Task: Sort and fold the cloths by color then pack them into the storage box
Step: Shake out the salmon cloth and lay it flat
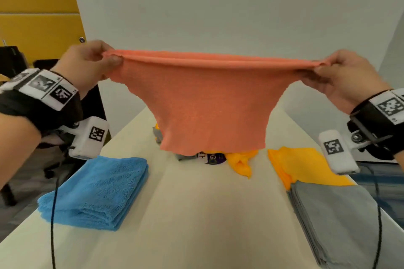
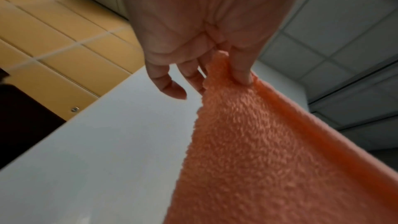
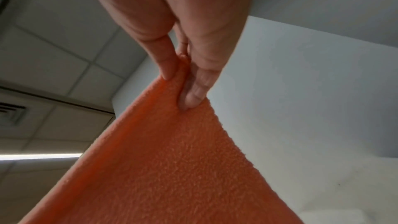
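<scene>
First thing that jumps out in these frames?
The orange cloth, stretched taut in mid-air above the table, the left hand and right hand each pinching a top corner. Below it lie sorted stacks: folded blue cloths at near left, grey cloths at near right with a yellow cloth just behind them. A loose yellow and grey heap sits mid-table, partly hidden by the hanging cloth.

A cream table [image 1: 192, 214] stood before a pale grey wall [image 1: 218, 6]. A yellow panelled wall [image 1: 37, 6] rose at the left, with dark chairs [image 1: 54, 67] below it.
</scene>
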Demonstrator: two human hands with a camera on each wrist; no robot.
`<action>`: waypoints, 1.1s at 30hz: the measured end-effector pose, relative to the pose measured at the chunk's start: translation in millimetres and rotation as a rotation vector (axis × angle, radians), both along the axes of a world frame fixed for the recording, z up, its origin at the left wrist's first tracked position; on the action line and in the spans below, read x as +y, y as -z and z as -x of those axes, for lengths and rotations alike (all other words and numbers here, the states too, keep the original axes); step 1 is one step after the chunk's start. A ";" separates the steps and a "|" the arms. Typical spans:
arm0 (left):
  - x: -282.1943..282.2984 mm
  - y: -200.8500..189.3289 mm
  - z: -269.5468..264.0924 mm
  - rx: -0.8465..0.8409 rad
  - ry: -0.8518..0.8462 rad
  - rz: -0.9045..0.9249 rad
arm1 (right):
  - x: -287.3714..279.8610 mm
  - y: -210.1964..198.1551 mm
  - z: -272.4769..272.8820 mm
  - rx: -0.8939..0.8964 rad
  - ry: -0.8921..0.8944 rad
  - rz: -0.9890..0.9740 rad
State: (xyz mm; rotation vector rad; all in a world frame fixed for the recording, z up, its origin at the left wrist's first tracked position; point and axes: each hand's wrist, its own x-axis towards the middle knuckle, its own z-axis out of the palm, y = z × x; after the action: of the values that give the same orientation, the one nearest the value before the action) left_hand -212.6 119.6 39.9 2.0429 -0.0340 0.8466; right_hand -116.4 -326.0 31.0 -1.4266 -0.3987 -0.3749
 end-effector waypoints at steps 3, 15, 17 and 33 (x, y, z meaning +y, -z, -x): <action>-9.4 16.0 29.3 0.072 0.129 -0.102 | -23.0 26.6 29.4 0.215 -0.239 0.200; 1.7 166.9 78.0 0.899 0.466 -0.658 | -55.9 175.3 82.2 0.874 -0.515 0.803; 4.1 168.9 83.2 0.995 0.526 -0.604 | -62.3 176.1 85.6 0.906 -0.564 0.893; -38.4 203.2 -30.0 0.791 -0.031 0.241 | 1.2 196.3 -25.3 0.808 -0.033 0.669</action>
State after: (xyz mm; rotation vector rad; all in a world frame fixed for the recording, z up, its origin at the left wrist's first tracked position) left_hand -182.6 81.2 -163.4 2.0134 0.5116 0.0103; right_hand -91.2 -324.8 -165.3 -2.0693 0.1408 0.4159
